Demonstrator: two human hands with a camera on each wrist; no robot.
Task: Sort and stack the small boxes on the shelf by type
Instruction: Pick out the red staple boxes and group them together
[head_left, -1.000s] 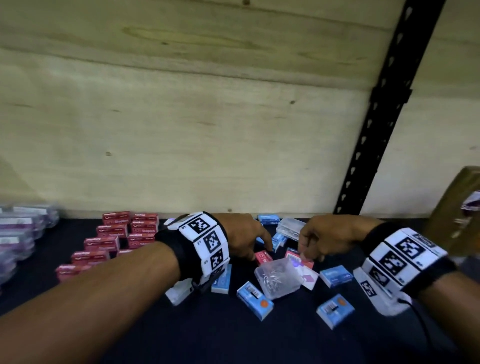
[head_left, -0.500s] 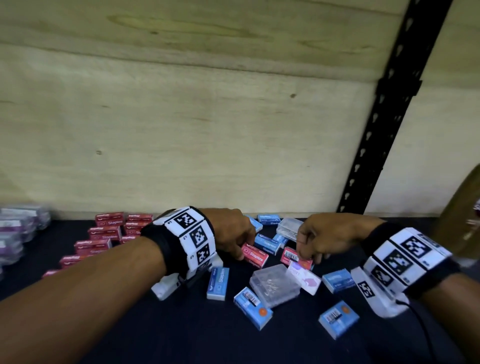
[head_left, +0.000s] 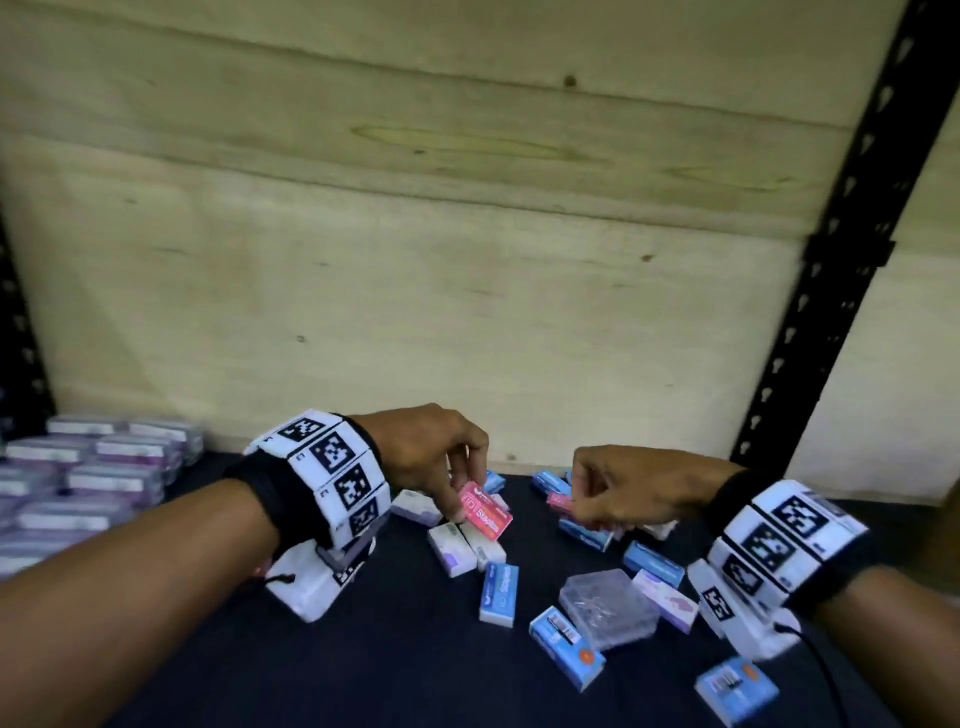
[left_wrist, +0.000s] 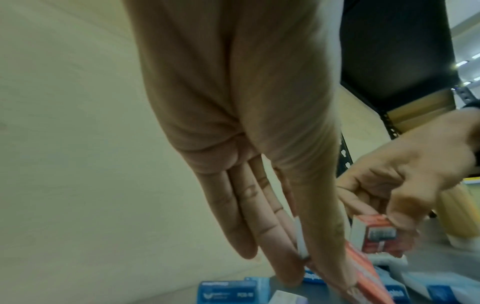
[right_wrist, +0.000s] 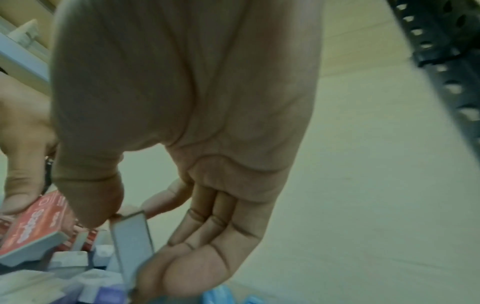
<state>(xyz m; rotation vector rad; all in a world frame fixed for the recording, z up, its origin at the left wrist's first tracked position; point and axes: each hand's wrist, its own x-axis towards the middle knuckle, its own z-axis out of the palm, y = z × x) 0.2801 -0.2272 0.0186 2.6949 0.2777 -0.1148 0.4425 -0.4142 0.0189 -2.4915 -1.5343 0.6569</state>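
Note:
My left hand pinches a red staples box between thumb and fingers, tilted just above the dark shelf. The left wrist view shows that red box edge-on under the thumb. My right hand pinches a second red box, which shows red in the left wrist view and as a grey edge in the right wrist view. Loose blue boxes, white-and-purple boxes and a clear plastic case lie scattered under and in front of both hands.
Neat stacks of purple-and-white boxes fill the shelf's left end. A plywood back wall closes the rear. A black perforated upright stands at the back right. More blue boxes lie near the front right.
Both hands have risen from the pile, each with a red box pinched in it. The head view has swung left, so the purple stacks now show and the red stacks do not.

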